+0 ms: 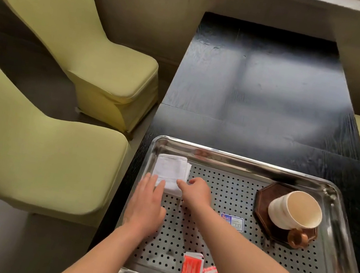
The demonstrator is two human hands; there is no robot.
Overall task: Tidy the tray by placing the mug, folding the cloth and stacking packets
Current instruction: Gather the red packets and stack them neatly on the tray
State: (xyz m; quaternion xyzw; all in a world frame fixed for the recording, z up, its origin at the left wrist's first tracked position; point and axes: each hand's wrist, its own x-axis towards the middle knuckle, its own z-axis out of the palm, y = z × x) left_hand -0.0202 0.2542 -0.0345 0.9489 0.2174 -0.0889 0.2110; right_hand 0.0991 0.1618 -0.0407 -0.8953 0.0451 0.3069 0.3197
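White folded cloth (170,170) is seen lying in the far-left corner of the perforated steel tray (241,160), its long axis running away from the person, and both hands are gathered at its near end. The left hand (147,202) is laid flat, fingers straight, with the tips resting on the cloth's near edge. The right hand (197,192) is loosely curled at the near-right corner, one fingertip reaching the fabric; whether a fold is pinched cannot be told. The mug (294,211) is set on its dark coaster (266,197) at the tray's right side. The red packets (191,272) are left scattered at the near rim, between the forearms, so both hands would have to be drawn back towards the body, neither clearly nearer.
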